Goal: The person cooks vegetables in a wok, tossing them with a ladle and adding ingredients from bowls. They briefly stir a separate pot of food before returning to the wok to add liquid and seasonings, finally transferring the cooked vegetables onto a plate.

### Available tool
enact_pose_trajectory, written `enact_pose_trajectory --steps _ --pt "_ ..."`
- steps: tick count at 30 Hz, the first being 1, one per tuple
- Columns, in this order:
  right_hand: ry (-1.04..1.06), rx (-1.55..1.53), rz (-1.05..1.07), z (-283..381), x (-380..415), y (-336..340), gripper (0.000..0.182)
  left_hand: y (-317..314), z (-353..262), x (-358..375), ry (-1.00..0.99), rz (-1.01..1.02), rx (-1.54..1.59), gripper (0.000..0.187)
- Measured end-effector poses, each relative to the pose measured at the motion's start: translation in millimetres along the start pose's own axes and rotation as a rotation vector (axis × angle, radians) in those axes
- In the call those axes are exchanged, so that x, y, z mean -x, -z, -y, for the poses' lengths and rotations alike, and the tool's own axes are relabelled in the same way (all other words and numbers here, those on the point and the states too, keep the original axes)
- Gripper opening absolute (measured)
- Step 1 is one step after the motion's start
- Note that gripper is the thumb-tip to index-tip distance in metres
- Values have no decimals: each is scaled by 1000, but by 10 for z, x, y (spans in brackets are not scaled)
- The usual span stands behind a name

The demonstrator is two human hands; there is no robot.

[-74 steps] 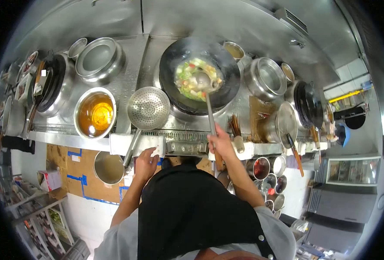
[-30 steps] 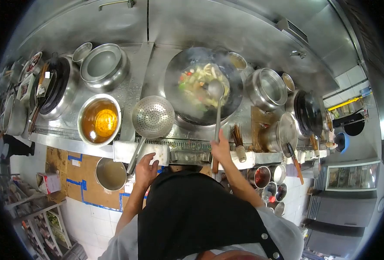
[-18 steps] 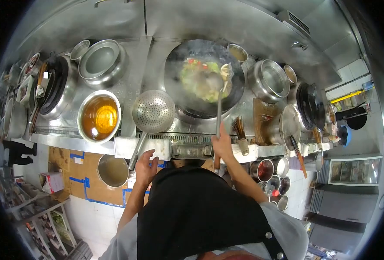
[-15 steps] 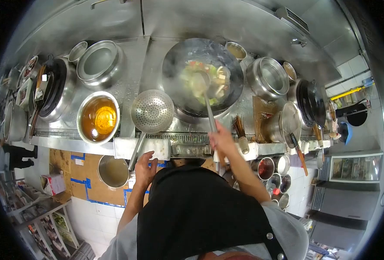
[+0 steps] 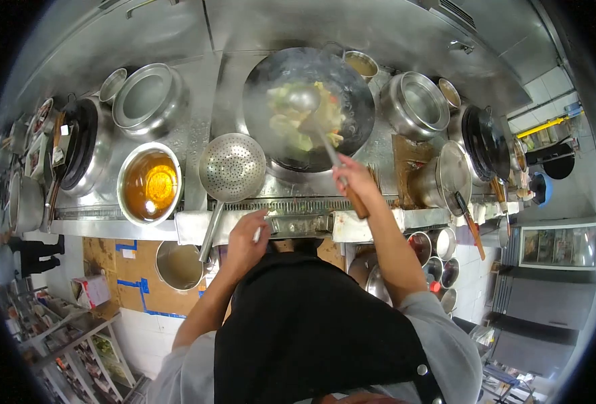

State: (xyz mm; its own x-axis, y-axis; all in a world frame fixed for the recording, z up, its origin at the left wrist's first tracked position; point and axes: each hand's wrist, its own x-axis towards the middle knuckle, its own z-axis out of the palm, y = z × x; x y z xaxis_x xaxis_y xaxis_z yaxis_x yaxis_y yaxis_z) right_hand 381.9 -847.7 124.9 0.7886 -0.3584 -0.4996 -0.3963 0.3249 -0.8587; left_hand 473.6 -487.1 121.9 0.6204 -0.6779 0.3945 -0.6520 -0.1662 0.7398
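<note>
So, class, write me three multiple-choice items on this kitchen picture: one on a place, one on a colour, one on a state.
1. Where does the perforated skimmer lie?
A. Between the pot of oil and the wok
B. Inside the wok
C. On the floor

2. What colour is the liquid in the pot of oil?
A. Green
B. Amber
C. White

3. What is the right hand doing?
A. Hanging free
B. Resting flat on the counter
C. Gripping the ladle whose bowl is in the wok

Answers:
1 A, the skimmer sits on the steel range with the oil pot on one side and the wok on the other.
2 B, the liquid shows orange-gold.
3 C, the fingers close on the handle, and the ladle's bowl is among the vegetables. The left hand is at the range's front edge.
</note>
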Motion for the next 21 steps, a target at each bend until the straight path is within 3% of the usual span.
enact_pose_trajectory --steps 3,6,9,12,16,18,19,21 --pt "119 484 -329 -101 -46 -78 77 -19 -330 -386 -56 40 104 10" --pt "501 999 -574 -1027 212 -219 80 -53 -440 -505 -140 -32 109 15" --pt "-71 -23 -153 -98 556 -483 77 -286 -488 -461 -144 -9 197 15" --pt "53 77 -107 26 -119 27 81 -391 -587 -483 -197 90 223 16" --pt "519 1137 -646 -826 8 -129 79 -511 -539 -751 -235 58 129 14" --pt "382 869 -512 -797 231 -420 77 -663 -303 -992 -219 -6 -46 14" --pt "219 588 -346 -438 448 -624 76 -753 -170 -1104 -206 -42 -134 15" --pt "5 105 -116 -128 375 -510 75 -943 75 -1294 -68 113 -311 15"
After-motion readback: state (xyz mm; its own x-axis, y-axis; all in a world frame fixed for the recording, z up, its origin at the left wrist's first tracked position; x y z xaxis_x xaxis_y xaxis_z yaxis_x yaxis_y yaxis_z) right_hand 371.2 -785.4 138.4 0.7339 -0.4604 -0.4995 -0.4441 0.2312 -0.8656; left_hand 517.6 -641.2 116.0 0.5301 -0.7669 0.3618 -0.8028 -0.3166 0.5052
